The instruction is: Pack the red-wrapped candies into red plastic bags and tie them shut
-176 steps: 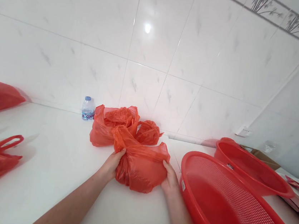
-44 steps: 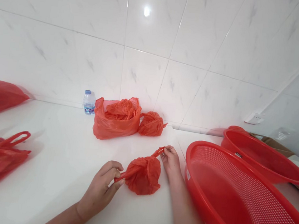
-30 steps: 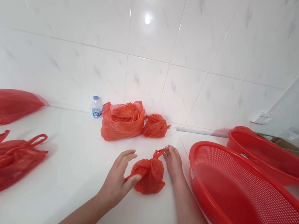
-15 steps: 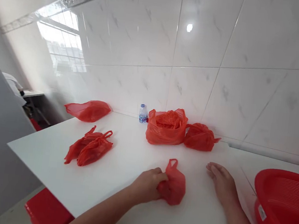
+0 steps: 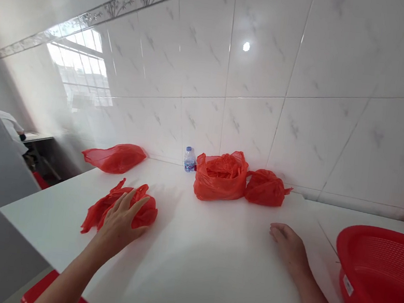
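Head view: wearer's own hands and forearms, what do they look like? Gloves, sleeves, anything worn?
Left hand and right hand are ungloved, with no rings or markings that I can make out. Left forearm and right forearm: bare as far as the frame shows, no sleeve, watch or bracelet visible.

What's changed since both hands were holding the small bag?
The small bag has moved left, onto or against the pair of bags. The left hand carried it and now spreads over them, contact unclear; the right hand let go. The view turned left. The bottle, open bag and bag beside it stayed put.
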Demonstrator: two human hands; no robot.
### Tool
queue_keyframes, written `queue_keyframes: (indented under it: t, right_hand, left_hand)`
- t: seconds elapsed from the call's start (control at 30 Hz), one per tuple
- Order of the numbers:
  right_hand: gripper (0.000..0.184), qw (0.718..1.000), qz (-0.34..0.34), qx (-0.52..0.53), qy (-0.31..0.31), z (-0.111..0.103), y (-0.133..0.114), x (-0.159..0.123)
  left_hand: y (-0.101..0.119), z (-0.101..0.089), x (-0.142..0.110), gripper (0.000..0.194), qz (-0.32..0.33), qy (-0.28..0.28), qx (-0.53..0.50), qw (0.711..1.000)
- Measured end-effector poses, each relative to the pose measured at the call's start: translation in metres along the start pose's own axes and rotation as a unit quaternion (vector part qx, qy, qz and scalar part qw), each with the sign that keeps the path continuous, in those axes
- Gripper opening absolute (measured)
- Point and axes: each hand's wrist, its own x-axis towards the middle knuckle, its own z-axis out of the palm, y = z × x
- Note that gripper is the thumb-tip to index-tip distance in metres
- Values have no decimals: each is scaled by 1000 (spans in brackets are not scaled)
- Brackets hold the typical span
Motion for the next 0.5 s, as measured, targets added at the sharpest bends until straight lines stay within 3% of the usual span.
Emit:
queue_keyframes:
  t: [0.17,0.27,0.37,0.43,0.5]
  right_hand:
    - [28,998,-46,-45,9,8,-1,-7]
    - [25,995,-67,-72,12,18,-2,-14]
    - [20,989,-97,-112,-2,31,-5,-20]
    - [17,984,-121,-128,-13,38,-7,-23]
    - [15,981,-142,-134,-20,42,-7,-24]
  left_hand:
    - [45,-3,23,52,67,-32,-126,989]
    - [90,-9,51,48,136,-59,-256,955]
    - [139,-10,87,48,203,-63,-320,923]
    - [169,-3,115,46,201,-83,-320,922]
    - [195,10,144,44,165,-94,-282,940]
